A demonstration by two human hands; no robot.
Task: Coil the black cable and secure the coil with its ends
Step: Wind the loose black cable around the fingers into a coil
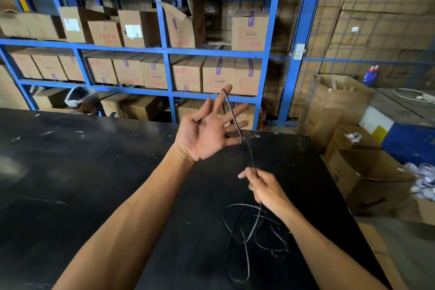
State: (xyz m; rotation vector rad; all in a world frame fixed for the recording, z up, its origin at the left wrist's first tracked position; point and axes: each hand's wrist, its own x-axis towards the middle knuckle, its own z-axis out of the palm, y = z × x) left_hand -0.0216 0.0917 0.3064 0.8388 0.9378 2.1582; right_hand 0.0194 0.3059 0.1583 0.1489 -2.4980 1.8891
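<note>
A thin black cable (236,122) runs across the spread fingers of my left hand (209,132), which is raised palm up above the black table (94,172). One cable end is pinched between its thumb and forefinger. From the little finger the cable drops taut to my right hand (264,188), whose fingers pinch it lower down. Below my right hand the rest of the cable (247,238) lies in loose tangled loops on the table.
Blue metal shelving (162,52) full of cardboard boxes stands behind the table. Open cardboard boxes (360,172) sit on the floor to the right, past the table's edge. A person's head (78,100) shows beyond the table's far edge.
</note>
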